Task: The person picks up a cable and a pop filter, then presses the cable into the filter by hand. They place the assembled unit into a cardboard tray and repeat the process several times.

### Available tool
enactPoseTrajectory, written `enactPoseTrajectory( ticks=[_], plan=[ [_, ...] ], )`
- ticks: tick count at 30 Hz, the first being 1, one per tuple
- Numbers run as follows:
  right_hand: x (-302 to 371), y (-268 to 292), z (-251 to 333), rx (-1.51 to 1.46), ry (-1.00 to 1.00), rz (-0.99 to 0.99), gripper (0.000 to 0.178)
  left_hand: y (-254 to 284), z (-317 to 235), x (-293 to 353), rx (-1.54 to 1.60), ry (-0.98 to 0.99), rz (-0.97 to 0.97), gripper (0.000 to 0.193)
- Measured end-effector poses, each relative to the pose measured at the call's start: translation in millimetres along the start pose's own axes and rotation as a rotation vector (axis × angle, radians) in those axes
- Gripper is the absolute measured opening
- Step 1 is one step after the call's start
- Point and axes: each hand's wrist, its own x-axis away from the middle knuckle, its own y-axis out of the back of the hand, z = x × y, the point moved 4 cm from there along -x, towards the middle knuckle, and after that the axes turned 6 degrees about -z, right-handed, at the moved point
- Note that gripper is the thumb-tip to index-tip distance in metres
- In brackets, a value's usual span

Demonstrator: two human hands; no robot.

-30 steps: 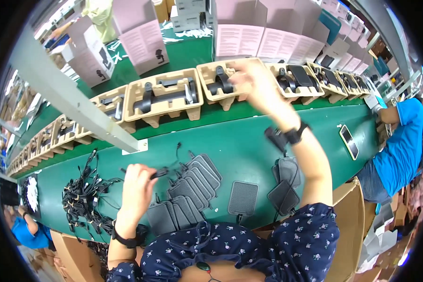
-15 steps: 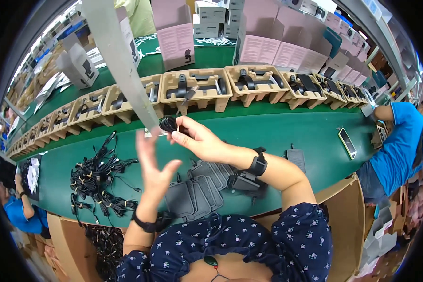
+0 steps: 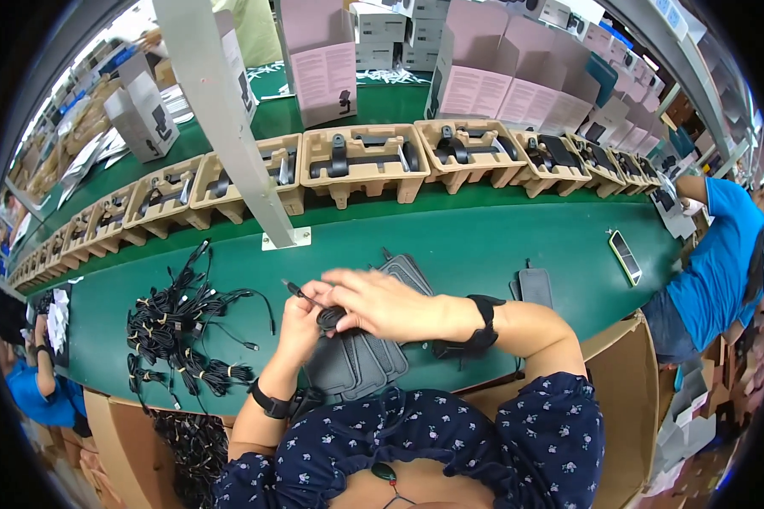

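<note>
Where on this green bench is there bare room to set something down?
Bare green lies between the tray row and the hands, running right to the phone. Crowded: cable bundles at left, dark pouches under the left hand and right hand.

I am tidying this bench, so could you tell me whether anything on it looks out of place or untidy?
The black bundled cables lie in a tangled heap on the green belt by the left hand, loose ends straying. The cardboard trays sit in an even row.

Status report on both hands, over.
Left hand and right hand together, gripping a small black coiled cable. Stack of flat dark grey pouches beneath. Nothing between them.
</note>
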Motion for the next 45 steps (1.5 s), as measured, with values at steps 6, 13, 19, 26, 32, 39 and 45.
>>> enactPoseTrajectory(
  ticks=[6, 13, 19, 26, 32, 39, 45],
  plan=[
    [12, 30, -26, 0.079, -0.209, -0.139, 0.051, -6, -20, -3, -0.033, -0.164, -0.059, 0.018],
    [49, 167, -125, 0.491, -0.65, -0.606, 0.034, 91, 20, 8, -0.545, -0.265, -0.439, 0.018],
    [97, 257, -224, 0.714, -0.956, -0.676, 0.039, 117, 37, 1, -0.352, -0.167, -0.534, 0.013],
    [122, 279, -299, 0.803, -1.068, -0.394, 0.046, 127, 35, 1, -0.351, -0.15, -0.576, 0.012],
    [114, 253, -336, 0.915, -1.078, -0.15, 0.044, 132, 37, 4, -0.413, -0.142, -0.615, 0.01],
    [150, 223, -382, 0.766, -0.696, -0.66, 0.025, 141, 41, 2, -0.457, -0.125, -0.644, 0.01],
    [153, 239, -384, 1.102, -0.896, -0.372, 0.021, 144, 45, -3, -0.503, -0.155, -0.61, 0.012]
  ],
)
